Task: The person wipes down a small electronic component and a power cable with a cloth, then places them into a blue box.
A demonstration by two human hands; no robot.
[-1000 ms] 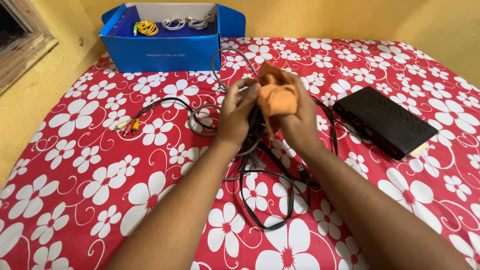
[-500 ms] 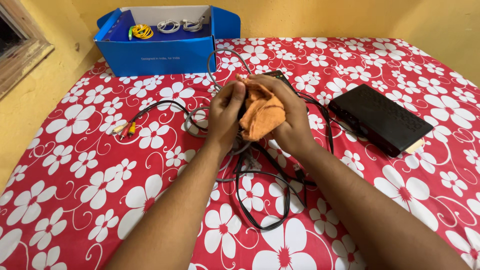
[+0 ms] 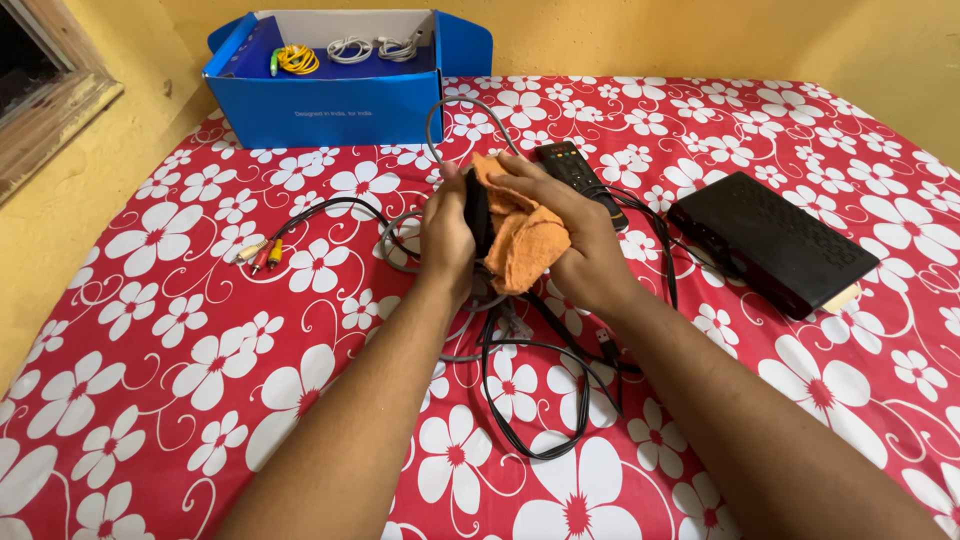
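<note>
My left hand is closed around a small black device, held upright above the tangle of black cables. My right hand grips an orange cloth, fingers curled over it and pressing it against the device's side. Both sit over the red floral bedsheet. 1 remote control lies just behind; 1 black set-top box rests to the right; 1 blue box stands at the far edge.

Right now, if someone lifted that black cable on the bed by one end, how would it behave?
The black cable would probably droop and trail, since it lies in loose loops on the bedsheet. It likely snags too: it crosses the grey cable under the hands. It looks thin, so probably light.
</note>
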